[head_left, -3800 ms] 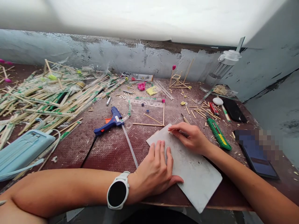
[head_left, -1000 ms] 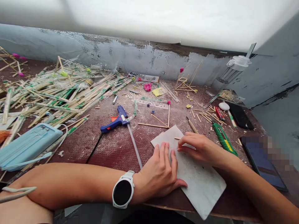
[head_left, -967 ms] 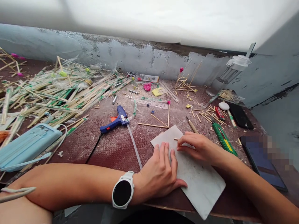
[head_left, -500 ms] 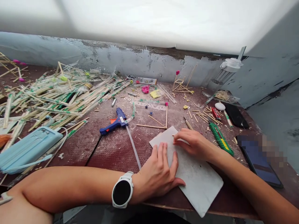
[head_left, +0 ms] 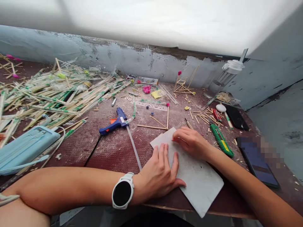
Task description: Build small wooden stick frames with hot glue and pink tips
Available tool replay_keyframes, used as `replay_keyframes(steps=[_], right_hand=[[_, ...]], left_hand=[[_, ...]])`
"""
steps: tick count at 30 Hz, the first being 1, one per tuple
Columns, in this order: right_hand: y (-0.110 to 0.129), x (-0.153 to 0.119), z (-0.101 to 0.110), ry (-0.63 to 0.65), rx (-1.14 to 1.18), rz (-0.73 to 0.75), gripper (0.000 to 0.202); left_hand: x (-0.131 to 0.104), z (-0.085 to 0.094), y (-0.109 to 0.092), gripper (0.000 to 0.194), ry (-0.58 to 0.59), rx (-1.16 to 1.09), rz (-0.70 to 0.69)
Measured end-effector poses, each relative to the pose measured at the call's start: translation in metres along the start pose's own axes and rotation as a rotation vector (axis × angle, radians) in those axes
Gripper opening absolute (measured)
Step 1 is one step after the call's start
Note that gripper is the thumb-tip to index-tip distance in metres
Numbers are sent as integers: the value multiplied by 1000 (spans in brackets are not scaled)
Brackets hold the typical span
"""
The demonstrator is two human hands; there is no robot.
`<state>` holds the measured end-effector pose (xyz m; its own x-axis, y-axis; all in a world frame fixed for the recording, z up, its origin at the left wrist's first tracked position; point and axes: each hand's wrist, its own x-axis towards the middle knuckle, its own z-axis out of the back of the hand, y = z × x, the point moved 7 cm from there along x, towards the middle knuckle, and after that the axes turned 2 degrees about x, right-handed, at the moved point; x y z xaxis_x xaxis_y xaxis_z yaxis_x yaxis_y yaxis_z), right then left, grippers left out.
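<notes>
A grey flat board (head_left: 199,183) lies aslant on the table at the front edge. My left hand (head_left: 161,171) rests on its left side, fingers stretched out and thumb apart, with a white watch (head_left: 122,190) on the wrist. Farther up the board, my right hand (head_left: 189,142) is closed in a pinch with its fingertips on the surface; whatever is between them is hidden. Just beyond the board, thin wooden sticks (head_left: 152,127) form an angled frame with a pink blob (head_left: 168,104) at one end.
Left of my hands lies a blue glue gun (head_left: 115,123) with a long glue stick (head_left: 134,151). A heap of wrapped chopsticks (head_left: 59,97) and a light-blue power bank (head_left: 28,148) are farther left. On the right are a green utility knife (head_left: 221,140), a phone (head_left: 258,162) and a plastic bottle (head_left: 223,77).
My right hand has moved slightly left along the board, and the small bit seen at its fingertips is now hidden. My left hand stays in place while the view shifts a little.
</notes>
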<state>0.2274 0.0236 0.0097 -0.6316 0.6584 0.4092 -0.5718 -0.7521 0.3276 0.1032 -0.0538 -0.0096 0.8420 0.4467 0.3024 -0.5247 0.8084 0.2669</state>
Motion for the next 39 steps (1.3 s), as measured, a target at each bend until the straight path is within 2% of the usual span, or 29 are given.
replay_keyframes(steps=[3,5,11,15,19,22,24,30,33,39], right_hand=[[7,-9,2,136,119,-45,11],[10,-13,6,149,127,-67,10],[5,-8,2,14,9,-9,12],[-4,-3,1,-61,-85,-25,15],[7,-7,5,46,-61,38,18],[10,-15,6,150,33,-13,14],[8,-18,6,167,69,-47,11],[-1,-6,2,-42,-1,30,12],[-5,-2,3,-72,-30,26,13],[-1,-18,7,182,111,-75,10]], left_hand=[[-1,0,-1,88,-19,-6,-5],[-2,0,-1,88,-31,-8,-7],[-2,-1,-1,89,-18,-19,20],[-1,-1,-1,89,-16,-12,11],[-2,0,-1,88,-22,-3,9],[-3,0,-1,87,-26,-10,1],[-3,0,-1,87,-23,-15,0],[-2,1,0,86,3,-23,1],[-1,1,0,87,-15,-13,4],[-3,1,-1,86,-37,-10,-2]])
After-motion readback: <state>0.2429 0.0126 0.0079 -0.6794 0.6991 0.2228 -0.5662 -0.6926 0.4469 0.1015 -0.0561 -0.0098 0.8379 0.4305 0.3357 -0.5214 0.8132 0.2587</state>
